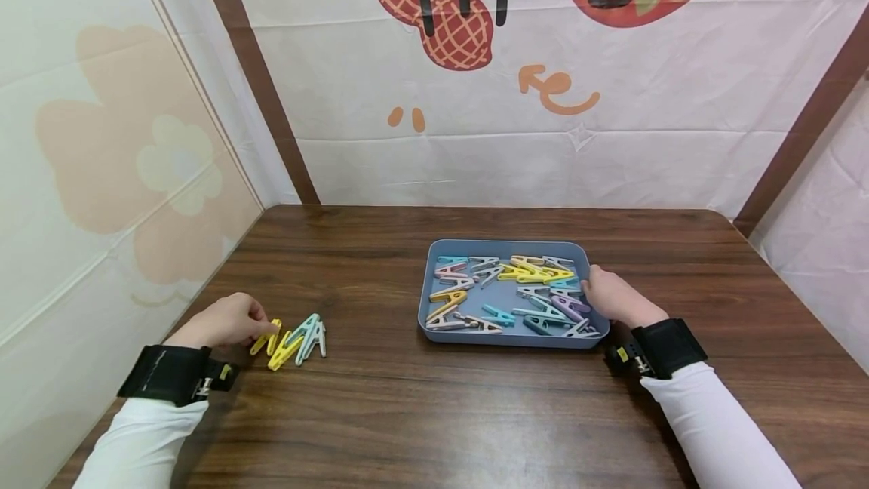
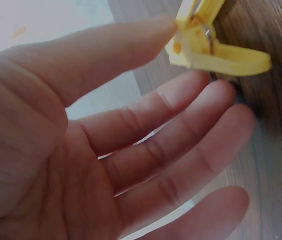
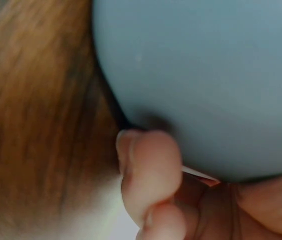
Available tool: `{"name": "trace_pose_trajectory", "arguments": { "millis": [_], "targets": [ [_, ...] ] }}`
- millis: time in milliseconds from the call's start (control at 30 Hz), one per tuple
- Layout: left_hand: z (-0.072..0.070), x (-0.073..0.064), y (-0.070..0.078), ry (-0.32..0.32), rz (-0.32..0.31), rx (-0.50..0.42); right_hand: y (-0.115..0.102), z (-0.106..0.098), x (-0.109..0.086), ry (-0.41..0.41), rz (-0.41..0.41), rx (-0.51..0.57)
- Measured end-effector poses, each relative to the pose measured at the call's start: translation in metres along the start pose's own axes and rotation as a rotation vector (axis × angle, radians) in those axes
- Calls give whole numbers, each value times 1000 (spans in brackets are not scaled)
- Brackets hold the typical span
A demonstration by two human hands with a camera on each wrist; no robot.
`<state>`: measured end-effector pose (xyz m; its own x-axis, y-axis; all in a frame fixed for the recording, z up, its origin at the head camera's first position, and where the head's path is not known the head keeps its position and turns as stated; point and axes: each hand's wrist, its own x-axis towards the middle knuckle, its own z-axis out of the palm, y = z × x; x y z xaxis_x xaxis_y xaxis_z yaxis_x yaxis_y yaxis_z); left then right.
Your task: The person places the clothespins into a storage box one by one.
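At the table's left, my left hand (image 1: 227, 321) pinches a yellow clothespin (image 1: 270, 338) between thumb and index finger. The left wrist view shows this yellow clothespin (image 2: 216, 57) at the thumb's tip, the other fingers loosely extended. Just to its right lie a second yellow clothespin (image 1: 285, 352) and pale green clothespins (image 1: 311, 338), close together. My right hand (image 1: 621, 296) grips the right side of a blue-grey tray (image 1: 502, 340). In the right wrist view, curled fingers (image 3: 153, 167) press against the tray's outer wall (image 3: 196, 100). Many clothespins (image 1: 536, 272) in several colours lie inside it.
The dark wooden table (image 1: 434, 413) carries everything. A white printed cloth (image 1: 421, 164) hangs behind its far edge, and another patterned cloth (image 1: 122, 262) runs along the left side, close to my left arm.
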<state>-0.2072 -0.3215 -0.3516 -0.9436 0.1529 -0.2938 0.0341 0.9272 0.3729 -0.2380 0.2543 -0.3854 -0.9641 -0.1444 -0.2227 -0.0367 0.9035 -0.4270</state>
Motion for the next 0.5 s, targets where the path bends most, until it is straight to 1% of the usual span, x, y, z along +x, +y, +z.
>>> {"name": "trace_pose_trajectory", "arguments": {
  "millis": [200,400,500],
  "targets": [
    [2,-5,-1,12,-64,6,0,0,0,-6,-1,-5],
    [6,-12,4,25,-47,33,0,-1,0,-5,4,-14],
    [8,-15,6,17,-58,29,0,-2,-1,-3,-2,-11]
  ]
}}
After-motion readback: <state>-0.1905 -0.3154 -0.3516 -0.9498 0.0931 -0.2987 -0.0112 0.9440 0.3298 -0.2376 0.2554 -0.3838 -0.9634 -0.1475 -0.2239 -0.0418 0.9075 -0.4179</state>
